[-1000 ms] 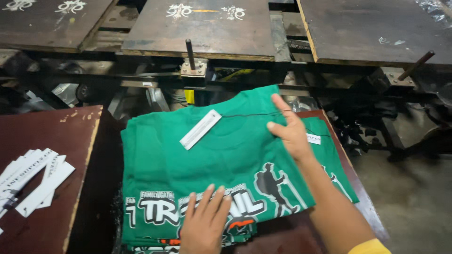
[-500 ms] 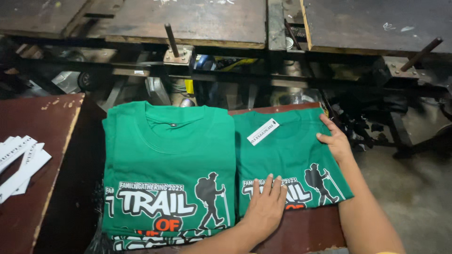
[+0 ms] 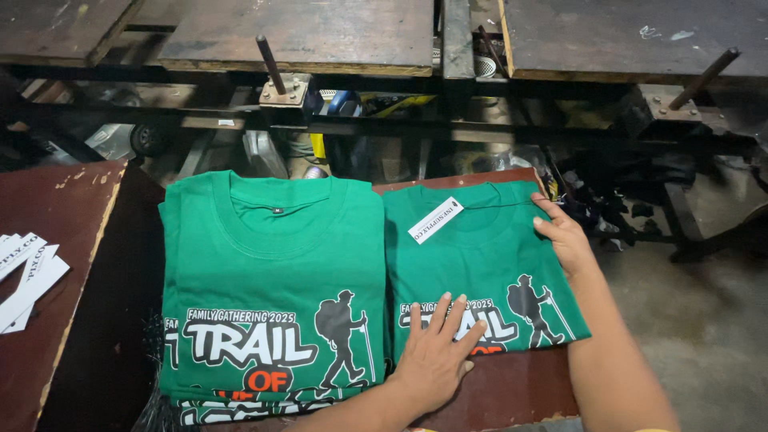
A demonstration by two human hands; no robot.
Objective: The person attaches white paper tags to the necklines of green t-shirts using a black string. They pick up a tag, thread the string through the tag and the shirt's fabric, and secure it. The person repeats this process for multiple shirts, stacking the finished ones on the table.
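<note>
Head view | left hand (image 3: 436,360), right hand (image 3: 564,240): fingers spread flat on folded shirt (image 3: 480,272) | unmoved since earlier

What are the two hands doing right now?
Left hand: open, flat on the folded green shirt.
Right hand: open, resting on that shirt's right edge.

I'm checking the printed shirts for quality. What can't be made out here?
Head view only:
- Print on the folded green shirt: its lower middle lies under the left hand.
- That shirt's right edge: partly under the right hand.
- Shirt stack: the bottom frame edge cuts off its print.
- White tag: too small to check.
</note>
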